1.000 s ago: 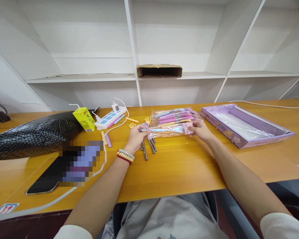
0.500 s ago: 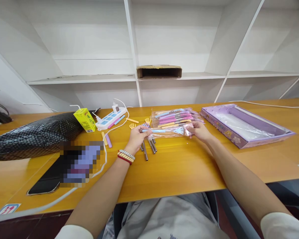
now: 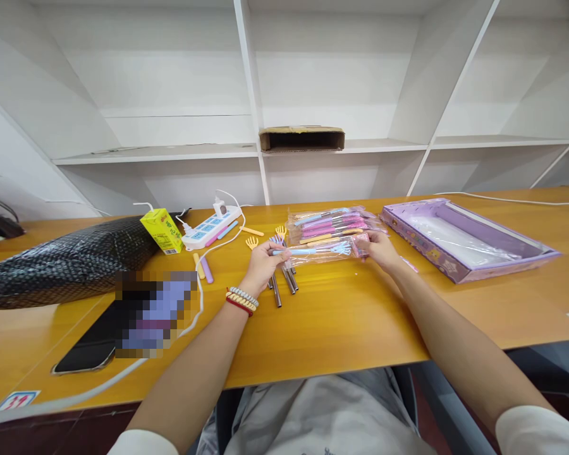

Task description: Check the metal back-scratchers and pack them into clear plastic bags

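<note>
Nearest me on the tabletop [image 3: 332, 322], bare metal shafts [image 3: 277, 294] of loose back scratchers jut out beside my left grip [image 3: 262, 264]; if I drop that wrist, I could knock them askew or set them rolling. My left grip is pinched on the handle end of a blue back scratcher [image 3: 303, 251] in a clear plastic sleeve [image 3: 320, 259], stretched sideways between my hands. My right grip [image 3: 380, 251] is closed on the pink card [image 3: 361, 245] at the sleeve's other end; too hard a pull could tear the film or crease the card. I can't tell whether the sleeve is sealed; if not, tilting it could let the scratcher slip out. Just beyond, the pile of sleeved back scratchers [image 3: 336, 222] looks slick, so a nudge could make it slump toward the purple display box [image 3: 464, 275].
</note>
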`<state>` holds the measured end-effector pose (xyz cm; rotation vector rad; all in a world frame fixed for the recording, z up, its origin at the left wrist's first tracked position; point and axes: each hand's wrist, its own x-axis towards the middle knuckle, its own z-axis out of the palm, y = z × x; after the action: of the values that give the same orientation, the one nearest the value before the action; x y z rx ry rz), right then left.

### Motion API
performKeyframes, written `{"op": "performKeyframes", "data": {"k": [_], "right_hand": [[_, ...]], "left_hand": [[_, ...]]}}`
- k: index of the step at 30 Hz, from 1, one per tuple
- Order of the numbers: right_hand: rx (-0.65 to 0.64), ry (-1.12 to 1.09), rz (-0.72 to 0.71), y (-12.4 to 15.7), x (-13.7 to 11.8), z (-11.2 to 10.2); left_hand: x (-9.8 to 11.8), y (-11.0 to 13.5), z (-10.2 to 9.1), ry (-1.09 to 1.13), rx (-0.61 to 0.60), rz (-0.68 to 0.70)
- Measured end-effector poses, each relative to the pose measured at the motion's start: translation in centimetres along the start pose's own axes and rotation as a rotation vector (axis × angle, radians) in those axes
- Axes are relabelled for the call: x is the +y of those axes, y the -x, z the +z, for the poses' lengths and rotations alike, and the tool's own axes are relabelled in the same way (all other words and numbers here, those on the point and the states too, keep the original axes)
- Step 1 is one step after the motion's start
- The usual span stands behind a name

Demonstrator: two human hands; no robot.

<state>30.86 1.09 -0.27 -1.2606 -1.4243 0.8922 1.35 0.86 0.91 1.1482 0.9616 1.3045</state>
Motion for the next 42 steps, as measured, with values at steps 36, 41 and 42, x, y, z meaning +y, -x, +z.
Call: {"op": "performKeyframes", "data": {"k": [36, 41, 42], "right_hand": [[0.13, 0.22, -0.018, -0.3, 0.8, -0.5], [0.125, 0.323, -0.062, -0.5, 1.3, -0.7], [0.121, 0.338, -0.067, -0.5, 1.3, -0.7]], "left_hand": [[0.3, 0.6, 0.6, -0.104, -0.042, -0.07], [0.1, 0.5, 0.5, -0.134, -0.033, -0.06], [0.1, 0.5, 0.4, -0.14, -0.03, -0.058]]}}
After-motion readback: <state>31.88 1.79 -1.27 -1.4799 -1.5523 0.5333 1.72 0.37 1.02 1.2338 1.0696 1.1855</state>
